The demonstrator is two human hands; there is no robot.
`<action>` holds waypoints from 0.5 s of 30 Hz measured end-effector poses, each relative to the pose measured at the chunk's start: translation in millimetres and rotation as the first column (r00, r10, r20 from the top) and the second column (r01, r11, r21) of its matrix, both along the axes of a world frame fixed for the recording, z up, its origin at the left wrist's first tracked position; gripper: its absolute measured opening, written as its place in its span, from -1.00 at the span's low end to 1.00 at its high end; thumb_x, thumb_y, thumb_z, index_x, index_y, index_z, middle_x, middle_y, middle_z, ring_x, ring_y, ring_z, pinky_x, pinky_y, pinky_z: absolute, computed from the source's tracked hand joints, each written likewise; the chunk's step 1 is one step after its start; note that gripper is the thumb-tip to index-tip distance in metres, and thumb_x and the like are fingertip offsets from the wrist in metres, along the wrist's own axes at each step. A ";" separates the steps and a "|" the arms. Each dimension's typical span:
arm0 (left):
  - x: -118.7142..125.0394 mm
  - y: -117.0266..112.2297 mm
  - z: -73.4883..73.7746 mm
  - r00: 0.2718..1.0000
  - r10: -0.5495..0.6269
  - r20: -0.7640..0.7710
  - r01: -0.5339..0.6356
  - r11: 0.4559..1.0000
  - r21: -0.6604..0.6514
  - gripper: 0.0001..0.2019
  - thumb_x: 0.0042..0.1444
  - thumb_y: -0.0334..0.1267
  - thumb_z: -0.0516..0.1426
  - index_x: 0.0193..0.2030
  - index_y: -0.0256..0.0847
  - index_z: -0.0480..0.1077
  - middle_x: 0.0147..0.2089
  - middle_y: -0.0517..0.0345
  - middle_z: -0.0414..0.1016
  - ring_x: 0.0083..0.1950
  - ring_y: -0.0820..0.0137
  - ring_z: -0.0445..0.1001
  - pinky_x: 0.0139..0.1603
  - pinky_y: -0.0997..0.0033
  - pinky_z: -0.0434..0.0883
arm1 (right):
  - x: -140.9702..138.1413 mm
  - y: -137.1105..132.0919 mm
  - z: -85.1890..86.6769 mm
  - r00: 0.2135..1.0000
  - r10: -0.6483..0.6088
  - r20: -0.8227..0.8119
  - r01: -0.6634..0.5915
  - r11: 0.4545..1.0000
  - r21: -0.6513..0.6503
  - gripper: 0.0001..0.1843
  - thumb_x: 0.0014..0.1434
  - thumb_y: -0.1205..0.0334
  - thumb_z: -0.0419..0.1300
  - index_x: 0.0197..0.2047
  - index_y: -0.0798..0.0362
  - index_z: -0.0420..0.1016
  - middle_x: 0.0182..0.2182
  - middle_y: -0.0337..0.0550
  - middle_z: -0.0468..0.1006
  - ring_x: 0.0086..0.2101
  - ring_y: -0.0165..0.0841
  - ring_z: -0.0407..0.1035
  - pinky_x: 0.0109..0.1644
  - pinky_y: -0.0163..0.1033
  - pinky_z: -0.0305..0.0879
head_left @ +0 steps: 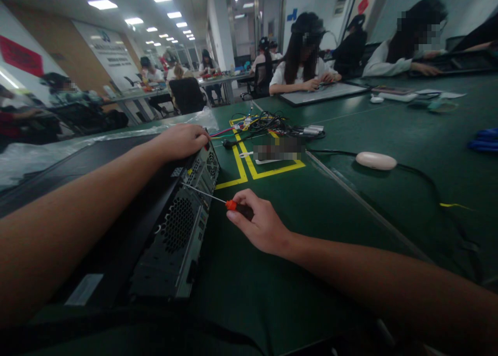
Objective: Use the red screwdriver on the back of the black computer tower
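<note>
The right hand (266, 223) is holding a screwdriver (231, 205) against a computer (171, 231), and the left hand (179, 141) is resting on it, grip unclear.

Green worktop (350, 210), marked with yellow tape (277, 171). Dark computer case (167, 210) lying at left, perforated rear side facing right. Crumpled clear plastic (27, 164) beyond it, far left. Tangled cables (268, 121) farther off, past middle. Pale oval piece (375, 161) on black cord at right. Blue item (486, 139), unclear, at right edge. Flat panel (322, 93) at far side, small white object (376, 99) near its right end.
</note>
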State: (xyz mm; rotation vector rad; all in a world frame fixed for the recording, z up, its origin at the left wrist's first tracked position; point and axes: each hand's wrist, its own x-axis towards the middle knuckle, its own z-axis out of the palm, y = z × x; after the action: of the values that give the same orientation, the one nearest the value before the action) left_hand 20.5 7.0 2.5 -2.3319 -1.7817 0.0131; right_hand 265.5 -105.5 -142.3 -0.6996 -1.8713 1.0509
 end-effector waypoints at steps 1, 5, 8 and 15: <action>0.3 -0.4 0.2 1.000 0.000 0.001 0.000 1.000 -0.003 -0.44 0.29 -0.07 -0.16 0.05 -0.10 0.64 0.17 0.01 0.65 0.17 0.11 0.57 0.28 0.16 0.41 | 0.1 -0.1 0.1 1.000 0.004 -0.002 -0.004 1.000 -0.004 -0.83 0.37 0.13 0.26 -0.07 -0.01 0.40 -0.30 -0.24 0.56 -0.31 -0.31 0.46 -0.14 -0.15 0.39; 0.8 -1.4 0.8 1.000 -0.018 0.005 0.018 1.000 0.001 -0.42 0.28 -0.07 -0.17 0.04 -0.14 0.64 0.19 -0.03 0.64 0.19 0.11 0.56 0.30 0.17 0.40 | 0.3 -0.6 0.4 1.000 0.014 -0.006 -0.014 1.000 -0.007 -0.84 0.38 0.13 0.26 -0.07 -0.02 0.40 -0.31 -0.25 0.54 -0.33 -0.32 0.45 -0.17 -0.17 0.37; 0.7 -1.2 1.0 1.000 -0.030 0.002 0.030 1.000 -0.003 -0.43 0.29 -0.06 -0.17 0.03 -0.15 0.64 0.19 -0.03 0.64 0.19 0.10 0.56 0.30 0.16 0.40 | 0.5 -1.0 0.9 1.000 0.012 0.004 -0.012 1.000 -0.004 -0.85 0.39 0.14 0.25 -0.07 -0.01 0.40 -0.33 -0.26 0.52 -0.34 -0.33 0.43 -0.19 -0.19 0.34; -0.2 -0.3 0.2 1.000 -0.012 0.010 0.012 1.000 0.010 -0.45 0.29 -0.08 -0.15 0.03 -0.09 0.65 0.20 0.02 0.65 0.18 0.13 0.56 0.27 0.19 0.42 | 1.0 -1.2 2.7 0.999 -0.005 0.037 0.004 0.999 0.044 -0.86 0.44 0.11 0.20 -0.08 0.00 0.45 -0.33 -0.24 0.54 -0.32 -0.32 0.42 -0.18 -0.19 0.30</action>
State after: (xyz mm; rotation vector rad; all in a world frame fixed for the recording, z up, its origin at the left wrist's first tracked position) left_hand 20.3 6.6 2.7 -2.3400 -1.7686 -0.0091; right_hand 266.5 -106.8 -139.6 -0.7018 -1.9182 0.9965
